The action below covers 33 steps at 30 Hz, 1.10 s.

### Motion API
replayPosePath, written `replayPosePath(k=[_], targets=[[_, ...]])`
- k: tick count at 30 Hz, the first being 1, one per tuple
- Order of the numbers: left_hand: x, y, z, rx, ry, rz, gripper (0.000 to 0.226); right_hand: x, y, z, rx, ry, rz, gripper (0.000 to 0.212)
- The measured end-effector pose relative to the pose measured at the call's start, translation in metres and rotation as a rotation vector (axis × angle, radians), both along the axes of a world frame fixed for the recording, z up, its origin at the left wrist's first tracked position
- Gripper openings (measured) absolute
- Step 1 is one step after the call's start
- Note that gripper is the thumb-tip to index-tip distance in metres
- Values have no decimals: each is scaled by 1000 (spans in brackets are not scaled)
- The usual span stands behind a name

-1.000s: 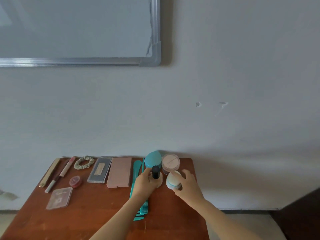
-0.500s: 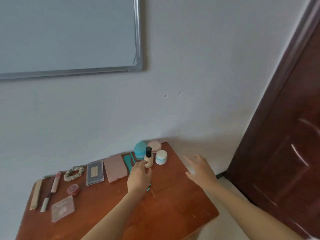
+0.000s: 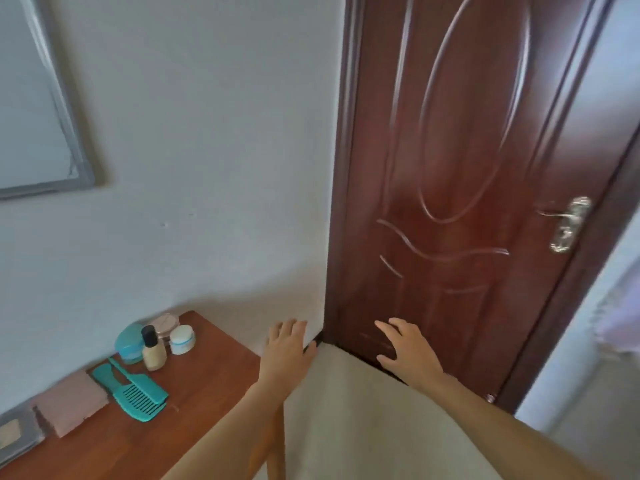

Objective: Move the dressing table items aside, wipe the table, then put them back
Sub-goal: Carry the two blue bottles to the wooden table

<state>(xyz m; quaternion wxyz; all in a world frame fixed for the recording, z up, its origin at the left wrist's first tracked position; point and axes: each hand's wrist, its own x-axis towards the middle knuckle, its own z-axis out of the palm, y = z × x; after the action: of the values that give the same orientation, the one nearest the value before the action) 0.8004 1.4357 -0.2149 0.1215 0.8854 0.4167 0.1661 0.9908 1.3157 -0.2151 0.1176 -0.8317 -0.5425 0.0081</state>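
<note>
The wooden dressing table (image 3: 207, 382) lies at the lower left. At its back corner stand a beige bottle with a black cap (image 3: 153, 351), a white jar (image 3: 182, 339), a pink-lidded jar (image 3: 164, 323) and a teal case (image 3: 129, 344). Two teal combs (image 3: 133, 391) lie in front of them, beside a pink palette (image 3: 71, 403) and a grey palette (image 3: 15, 433) at the frame's left edge. My left hand (image 3: 287, 351) hovers past the table's right edge, fingers straight, holding nothing. My right hand (image 3: 407, 351) is spread in front of the door, also holding nothing.
A dark red door (image 3: 467, 202) with a metal handle (image 3: 568, 225) stands to the right of the table. A framed board (image 3: 41, 133) hangs on the grey wall at the left. Pale floor (image 3: 363, 427) lies below my hands.
The view has swung right, from the table to the door. My left hand let go of the beige bottle and my right hand left the white jar; both hands now hover off the table.
</note>
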Motion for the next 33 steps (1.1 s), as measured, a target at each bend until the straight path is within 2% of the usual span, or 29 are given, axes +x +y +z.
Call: replayPosePath(k=[7,17,21,25,33], targets=[[153,-123,14,8,-20,-248,52,110,-184,12,27,-12,-306,63],[347,-371,6,-154,-248,-663,43,221,-475,14,67,0,-713,61],[391,-428,0,-243,-233,-759,47,238,-539,9,71,11,-823,61],[440,-479,-9,-295,-249,-857,41,259,-595,4,55,29,-960,59],[557,-544,-14,-358,-286,-959,43,332,-660,7,56,35,-1119,58]])
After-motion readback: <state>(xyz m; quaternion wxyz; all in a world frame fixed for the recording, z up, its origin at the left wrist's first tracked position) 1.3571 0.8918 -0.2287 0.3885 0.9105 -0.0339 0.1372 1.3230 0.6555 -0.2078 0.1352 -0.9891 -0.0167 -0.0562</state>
